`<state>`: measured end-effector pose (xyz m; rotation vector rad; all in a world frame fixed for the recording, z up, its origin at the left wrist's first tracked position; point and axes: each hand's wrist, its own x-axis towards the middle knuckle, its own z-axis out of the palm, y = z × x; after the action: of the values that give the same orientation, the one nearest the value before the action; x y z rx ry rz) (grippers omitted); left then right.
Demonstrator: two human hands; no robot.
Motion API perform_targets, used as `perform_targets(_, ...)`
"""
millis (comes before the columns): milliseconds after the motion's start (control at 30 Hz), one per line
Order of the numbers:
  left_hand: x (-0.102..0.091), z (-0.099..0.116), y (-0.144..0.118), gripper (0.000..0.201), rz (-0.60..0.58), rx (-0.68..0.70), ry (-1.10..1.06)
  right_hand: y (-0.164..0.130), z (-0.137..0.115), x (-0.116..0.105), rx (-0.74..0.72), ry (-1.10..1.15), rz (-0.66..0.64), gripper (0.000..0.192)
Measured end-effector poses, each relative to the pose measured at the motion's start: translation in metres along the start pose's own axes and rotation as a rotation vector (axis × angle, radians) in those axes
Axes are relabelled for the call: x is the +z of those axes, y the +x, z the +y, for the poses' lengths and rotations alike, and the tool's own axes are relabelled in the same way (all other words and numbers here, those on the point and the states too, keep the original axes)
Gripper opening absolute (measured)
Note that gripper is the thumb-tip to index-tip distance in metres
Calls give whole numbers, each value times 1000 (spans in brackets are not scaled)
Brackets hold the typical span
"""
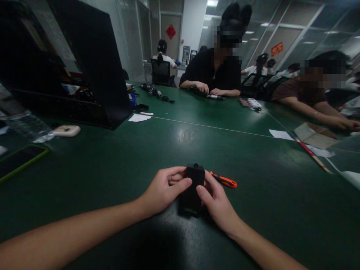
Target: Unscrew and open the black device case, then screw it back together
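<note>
A small black box-shaped device (pixel 194 193) stands out against the green table, gripped from both sides. It has a small round tab at its far end and faint lettering near its close end. My left hand (pixel 165 189) is closed on its left side, thumb lying on the top face. On the right side my right hand (pixel 215 197) grips it too, thumb pressed on the top. The undersides of the fingers are partly hidden by the device. An orange-and-black handled tool (pixel 225 180) lies just beyond my right hand; its other end is hidden behind the fingers.
To the left are a phone with a green edge (pixel 22 161), a clear plastic bottle (pixel 28 123), a white rounded object (pixel 66 130) and a large black panel (pixel 92 56). An open box (pixel 315 135) sits at right. Two people sit across the table (pixel 112 150).
</note>
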<state>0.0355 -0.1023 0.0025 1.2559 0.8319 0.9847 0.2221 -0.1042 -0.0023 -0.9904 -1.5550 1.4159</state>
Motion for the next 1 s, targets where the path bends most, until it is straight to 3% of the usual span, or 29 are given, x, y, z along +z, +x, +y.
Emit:
perform_targets(133,-6,-1,1,46,16,-2,118,0,3,-3,85,139,-32,52)
perform_targets(400,-14,-2,-1,69,-166,98,267,5,20,-8,113,333,31,44)
perform_targets(633,-15,-1,0,72,-170,63,238,5,18,-9,110,363,-18,44)
perform_targets(767,-15,-2,0,71,-192,71,250,7,12,-7,160,407,56,51)
perform_targets(900,-15,-1,0,88,-290,102,326,7,0,-4,206,494,118,52)
perform_targets(1000,-15,0,-1,89,-290,65,333,6,-3,-4,225,506,131,56)
